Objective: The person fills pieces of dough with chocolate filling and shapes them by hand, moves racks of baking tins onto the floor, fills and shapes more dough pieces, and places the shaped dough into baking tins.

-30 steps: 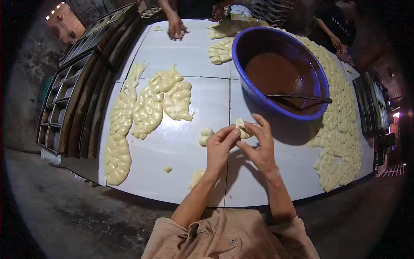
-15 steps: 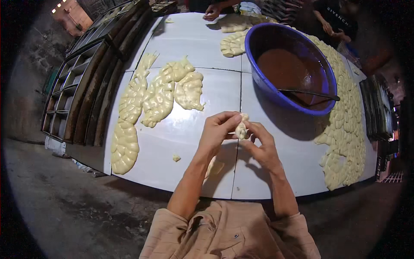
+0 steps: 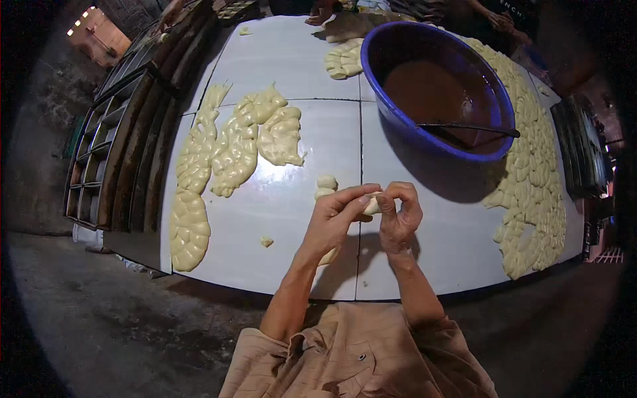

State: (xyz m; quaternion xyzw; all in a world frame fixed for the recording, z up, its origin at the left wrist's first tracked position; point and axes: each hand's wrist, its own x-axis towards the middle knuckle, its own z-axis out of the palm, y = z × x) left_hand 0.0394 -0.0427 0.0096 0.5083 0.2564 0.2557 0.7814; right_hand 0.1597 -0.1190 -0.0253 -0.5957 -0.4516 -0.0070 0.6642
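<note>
Between my two hands is a small piece of pale dough (image 3: 373, 205), pinched at its ends by thumbs and fingers above the table. My left hand (image 3: 337, 215) has its thumb and forefinger closed on the left side of it. On the right side, my right hand (image 3: 401, 213) grips it with a curled forefinger and thumb. A short row of rounded dough lumps (image 3: 325, 186) shows just beyond my left hand, partly covered by it. More dough (image 3: 329, 256) lies on the table beneath my left wrist, mostly hidden.
Slabs of lumpy dough (image 3: 235, 146) lie left on the white table (image 3: 265, 219), with a small scrap (image 3: 267, 241). A purple basin (image 3: 438, 93) of brown liquid holds a dark-handled tool (image 3: 468, 127). Dough covers the right side (image 3: 531, 166). Compartmented trays (image 3: 99, 146) stand left; other people's hands (image 3: 322, 12) show behind.
My hands have turned and shifted slightly nearer me, and the right fingers have curled up. The rounded lumps beyond my left hand now show. Another person's hand appears over the trays.
</note>
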